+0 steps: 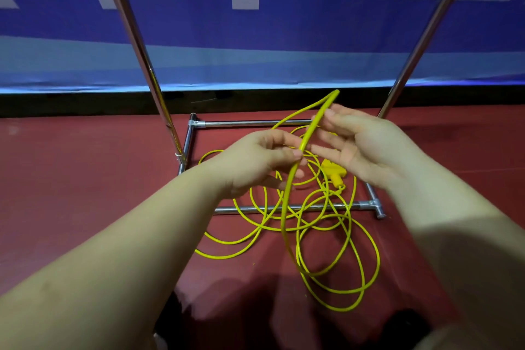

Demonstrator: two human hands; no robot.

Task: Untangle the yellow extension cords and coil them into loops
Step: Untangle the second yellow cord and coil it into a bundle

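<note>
While most of the yellow cord lies in loose overlapping loops on the red floor, draped over the low bar of a chrome rack frame, one doubled strand is lifted up btwn both hands. Left hand pinches that strand, thumb & forefinger closed on it at about mid-height; right hand is held open w/ fingers spread & mostly straight, tips just beside or lightly touching the strand, not wrapped round it. Bend of the raised strand peaks above the right fingertips. Yellow plug block sits on the floor just past the hands, amid the loops. Handling, judged: cord looks thin, light, limp but springy enough to hold its curves, so it should lift easily yet drag neighbouring loops where strands cross; jacket looks smooth, prob. slides thru a loose grip, good for feeding hand over hand. Plug end is the only heavy, rigid bit & likely snags on the frame bar. Best hold: find the plug or a free end first, then run the cord thru a light pinch, lifting crossings clear of the bar rather than tugging, since pulling could tighten the tangle.
</note>
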